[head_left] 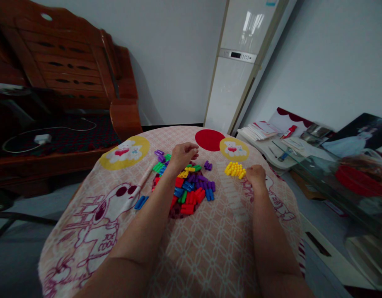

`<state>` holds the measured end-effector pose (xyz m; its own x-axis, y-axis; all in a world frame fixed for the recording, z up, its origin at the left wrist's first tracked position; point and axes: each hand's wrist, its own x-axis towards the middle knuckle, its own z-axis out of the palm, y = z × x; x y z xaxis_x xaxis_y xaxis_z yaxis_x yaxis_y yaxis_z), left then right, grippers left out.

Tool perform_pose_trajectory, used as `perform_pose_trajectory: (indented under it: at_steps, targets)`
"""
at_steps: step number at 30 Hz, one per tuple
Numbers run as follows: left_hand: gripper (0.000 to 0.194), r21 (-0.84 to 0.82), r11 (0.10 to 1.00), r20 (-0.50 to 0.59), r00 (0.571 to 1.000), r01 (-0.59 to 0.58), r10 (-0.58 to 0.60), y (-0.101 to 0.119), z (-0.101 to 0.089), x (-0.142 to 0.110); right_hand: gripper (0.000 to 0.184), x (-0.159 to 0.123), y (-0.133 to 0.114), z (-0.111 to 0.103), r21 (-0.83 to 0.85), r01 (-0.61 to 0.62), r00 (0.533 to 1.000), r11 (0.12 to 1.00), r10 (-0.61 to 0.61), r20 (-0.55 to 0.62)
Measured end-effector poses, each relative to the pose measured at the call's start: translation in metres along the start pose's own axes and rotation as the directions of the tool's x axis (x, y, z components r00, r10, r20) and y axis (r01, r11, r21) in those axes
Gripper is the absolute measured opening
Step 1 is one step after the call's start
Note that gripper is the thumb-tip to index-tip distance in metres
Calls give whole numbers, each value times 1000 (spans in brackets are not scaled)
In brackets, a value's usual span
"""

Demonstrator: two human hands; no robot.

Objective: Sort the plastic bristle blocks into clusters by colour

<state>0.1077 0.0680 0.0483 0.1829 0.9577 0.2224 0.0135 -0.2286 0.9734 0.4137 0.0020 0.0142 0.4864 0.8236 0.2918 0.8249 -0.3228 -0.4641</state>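
Note:
My left hand (pixel 183 156) hovers over the far side of a mixed pile of plastic building blocks, its fingers loosely bent and apart, with nothing visible in them. Beneath it lie red blocks (pixel 189 203), purple blocks (pixel 201 181), blue blocks (pixel 178 192) and green blocks (pixel 156 167). To the right, a group of yellow blocks (pixel 235 169) lies close together in rows. My right hand (pixel 256 174) is closed at the right edge of that group; its fingertips are hidden, so whether it grips a block is unclear. One purple piece (pixel 208 165) sits between pile and group.
A patterned cloth (pixel 203 248) covers the round table. Blue blocks (pixel 141 203) lie left of the pile. A wooden bench (pixel 69 74) stands at the left, a tall white cabinet unit (pixel 233 87) behind. On the right, a glass shelf (pixel 334 186) holds a red basket (pixel 361 180).

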Motion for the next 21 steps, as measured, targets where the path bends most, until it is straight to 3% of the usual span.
perform_pose_trajectory:
  at_steps: [5,8,11,15,19,21]
  targets:
    - [26,66,998,-106,994,-20,27,-4,-22,4,29,-1,1,4,239,-158,980,958,124,153]
    - [24,304,953,-112,993,-10,46,-6,-33,3,30,-2,-1,3,210,-189,971,959,151,185]
    - [17,557,828,9,998,-57,62,-7,-36,-3,31,-3,-9,-4,16,-102,993,995,101,64]
    - [13,678,703,261,964,-215,44,-11,-26,-14,33,-8,-25,-17,-170,58,988,984,-81,-131]
    - [6,808,539,246,967,-239,59,-15,-15,-18,29,-11,-39,-25,-58,126,982,990,-133,-131]
    - [6,815,542,193,978,-208,85,-12,-13,-16,28,-13,-44,-26,108,117,990,987,-107,-94]
